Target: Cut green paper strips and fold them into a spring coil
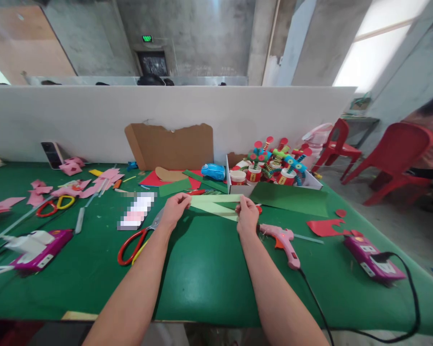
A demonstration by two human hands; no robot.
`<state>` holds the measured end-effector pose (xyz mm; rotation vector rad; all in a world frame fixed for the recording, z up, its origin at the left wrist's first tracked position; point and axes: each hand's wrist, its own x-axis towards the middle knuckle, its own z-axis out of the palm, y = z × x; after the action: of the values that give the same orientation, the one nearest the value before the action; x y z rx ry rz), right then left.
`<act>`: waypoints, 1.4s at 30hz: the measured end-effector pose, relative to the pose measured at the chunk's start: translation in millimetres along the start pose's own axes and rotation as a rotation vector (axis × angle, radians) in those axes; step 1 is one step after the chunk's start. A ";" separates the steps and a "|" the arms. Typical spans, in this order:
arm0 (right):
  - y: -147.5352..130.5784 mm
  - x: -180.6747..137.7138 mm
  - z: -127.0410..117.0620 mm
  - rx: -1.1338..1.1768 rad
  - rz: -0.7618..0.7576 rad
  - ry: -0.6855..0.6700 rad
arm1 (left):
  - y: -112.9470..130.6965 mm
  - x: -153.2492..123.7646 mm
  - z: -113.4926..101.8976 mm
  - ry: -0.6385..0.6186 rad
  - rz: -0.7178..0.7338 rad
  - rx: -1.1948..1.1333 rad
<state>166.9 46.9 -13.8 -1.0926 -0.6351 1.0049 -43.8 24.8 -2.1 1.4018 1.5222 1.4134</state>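
Light green paper strips stretch between my two hands above the green table. The strips meet at the left end and spread apart toward the right, like a narrow V. My left hand pinches the joined end between thumb and fingers. At the other side, my right hand is closed on the upper strip's end, with the lower strip reaching its thumb. Scissors with red and yellow handles lie beside my left forearm, partly covered by it. A pink hot glue gun rests just right of my right hand.
A white box of paper-cup figures stands at the back right, near dark green paper. Purple power strips lie at both sides. Pink paper pieces and more scissors are left. Another person's fingers show at the left edge.
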 end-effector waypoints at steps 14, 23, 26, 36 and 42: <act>-15.6 -87.1 19.8 -1.025 -0.754 -0.964 | 7.2 -40.1 -29.5 -0.528 0.564 0.735; -3.0 -113.6 12.9 -1.302 -0.584 -1.245 | -7.5 -106.1 -61.7 -0.263 0.536 0.926; 3.0 -114.1 12.9 -1.321 -0.640 -1.237 | -13.0 -124.5 -47.0 -0.183 0.458 0.928; -7.3 -109.1 -5.5 -1.388 -0.545 -1.187 | -4.3 -134.3 -31.3 -0.197 0.403 1.088; -41.6 -83.3 -44.2 -1.354 -0.587 -1.007 | 1.3 -140.1 -30.1 -0.143 0.475 1.088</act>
<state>181.8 -51.6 12.9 -1.2884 -2.5275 0.4397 -37.8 -116.8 -23.2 2.5577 2.0457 0.6072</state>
